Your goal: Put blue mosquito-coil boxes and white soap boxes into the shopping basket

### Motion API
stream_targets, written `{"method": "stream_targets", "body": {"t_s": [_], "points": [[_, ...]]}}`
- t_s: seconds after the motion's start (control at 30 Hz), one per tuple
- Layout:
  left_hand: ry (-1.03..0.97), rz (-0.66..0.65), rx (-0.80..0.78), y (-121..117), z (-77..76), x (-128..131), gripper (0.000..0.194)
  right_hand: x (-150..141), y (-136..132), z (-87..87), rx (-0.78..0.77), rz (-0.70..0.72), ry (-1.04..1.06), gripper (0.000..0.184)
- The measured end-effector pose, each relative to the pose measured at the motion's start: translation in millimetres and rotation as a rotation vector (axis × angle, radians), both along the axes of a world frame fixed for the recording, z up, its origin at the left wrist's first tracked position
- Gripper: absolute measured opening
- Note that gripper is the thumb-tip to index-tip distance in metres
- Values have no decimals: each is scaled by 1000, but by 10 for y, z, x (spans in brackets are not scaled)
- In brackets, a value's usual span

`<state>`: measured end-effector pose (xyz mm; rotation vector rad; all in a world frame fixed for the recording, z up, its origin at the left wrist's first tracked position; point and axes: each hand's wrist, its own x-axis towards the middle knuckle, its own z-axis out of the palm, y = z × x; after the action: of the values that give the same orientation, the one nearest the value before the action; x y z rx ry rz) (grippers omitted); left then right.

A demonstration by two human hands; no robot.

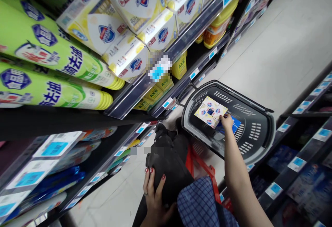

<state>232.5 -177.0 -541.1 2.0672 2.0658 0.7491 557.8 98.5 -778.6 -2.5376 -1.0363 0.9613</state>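
Observation:
My right hand (226, 121) reaches down into a grey shopping basket (269, 133), fingers closed on the near right edge of a white and yellow pack of boxed soap (209, 120). The soap pack is inside the basket, with its printed panels facing up. Beside it and partly under my hand is a blue package (236, 124); its kind cannot be made out. My left hand (157, 197) rests on my dark-trousered knee (166, 157), fingers apart, with nothing in it.
Stacked soap boxes (140, 16) and green bottles (52, 85) fill the shelf at upper left. Yellow AXE packs (179, 66) sit lower down. A price-tagged shelf rail (298, 163) runs along the right. Red straps (207, 171) lie beside my leg, and pale floor (285, 36) stretches beyond the basket.

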Motion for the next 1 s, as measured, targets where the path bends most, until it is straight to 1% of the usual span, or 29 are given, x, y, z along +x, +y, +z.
{"method": "stream_targets", "body": {"t_s": [0.1,0.2,0.27,0.37,0.5,0.6,0.7,0.8,0.87,0.93,1.0], "points": [[13,6,-19,-30,-30,-23,65,150,36,32,-28,-14,-33,32],[-43,-20,-78,-63,-29,-62,66,310,117,88,-20,-19,-80,34],[-67,-45,-101,-71,-20,-91,68,374,202,123,8,19,-94,36],[-25,-88,-94,-58,-14,-123,73,379,359,147,68,144,-99,42],[33,-101,-68,-37,-26,-132,74,284,517,116,92,328,-96,48],[37,-104,-57,-39,-27,-118,76,190,542,94,72,441,-94,47],[9,-83,-77,-44,-3,-89,74,63,535,110,87,543,-110,47],[-22,-50,-108,-45,16,-54,70,-112,579,147,114,697,-177,50],[-8,-32,-97,-44,5,-32,68,-236,649,163,101,816,-236,56],[23,-3,-68,-41,-24,-12,69,-341,733,165,58,925,-276,70],[49,27,-39,-37,-52,6,75,-414,807,156,16,1000,-298,84]]}}
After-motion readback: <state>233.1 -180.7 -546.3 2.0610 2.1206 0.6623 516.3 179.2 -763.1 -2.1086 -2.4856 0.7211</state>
